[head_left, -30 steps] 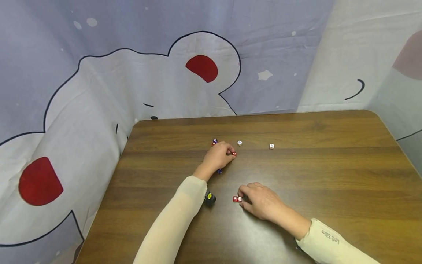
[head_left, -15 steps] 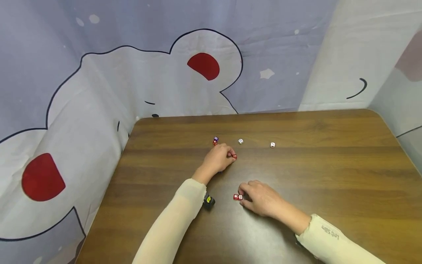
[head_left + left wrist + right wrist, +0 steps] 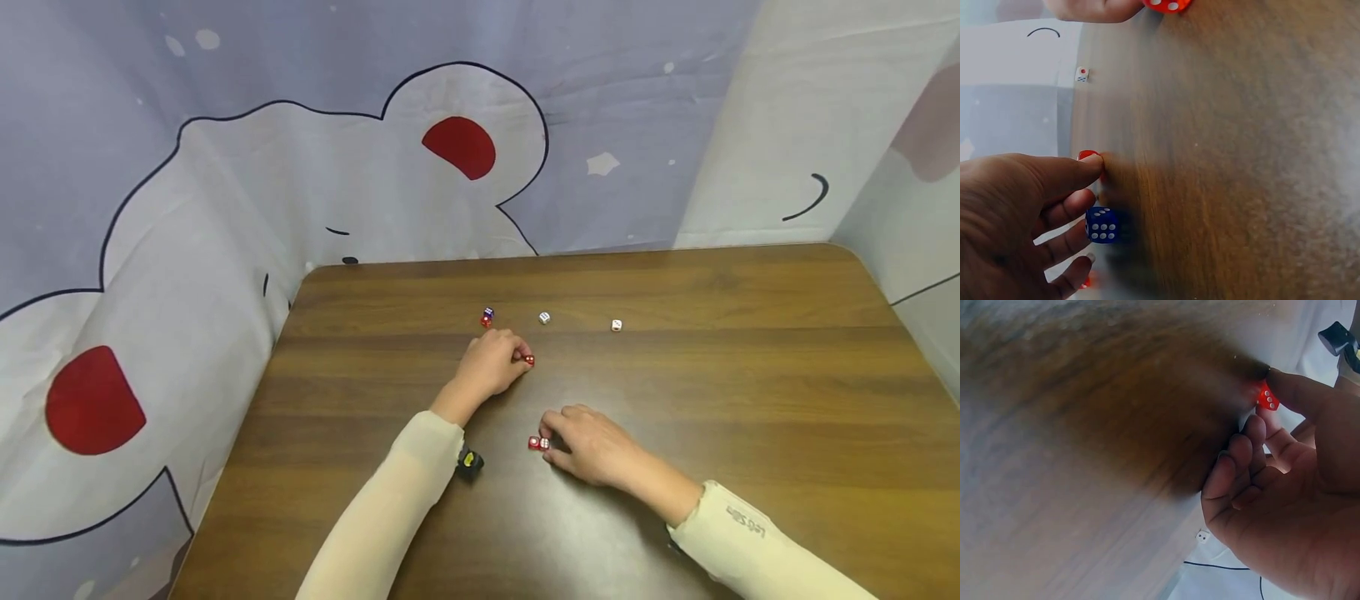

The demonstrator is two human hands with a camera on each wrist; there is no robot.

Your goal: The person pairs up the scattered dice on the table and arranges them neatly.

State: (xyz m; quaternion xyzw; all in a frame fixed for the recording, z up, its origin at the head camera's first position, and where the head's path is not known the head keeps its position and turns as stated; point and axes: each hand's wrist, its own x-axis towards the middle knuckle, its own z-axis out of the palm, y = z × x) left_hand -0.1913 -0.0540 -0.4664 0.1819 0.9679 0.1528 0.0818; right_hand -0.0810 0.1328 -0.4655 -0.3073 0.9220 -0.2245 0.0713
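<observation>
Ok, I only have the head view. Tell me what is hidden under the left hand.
Observer: A blue die sits by the left hand's curled fingers. The left wrist view shows it.
Operator: Give me its faces.
Observer: It has white pips, and the side toward the wrist camera shows six.
Operator: Now read the right hand's die.
Observer: The right hand pinches a red die between thumb and a finger. The face toward the right wrist camera shows three pips.
</observation>
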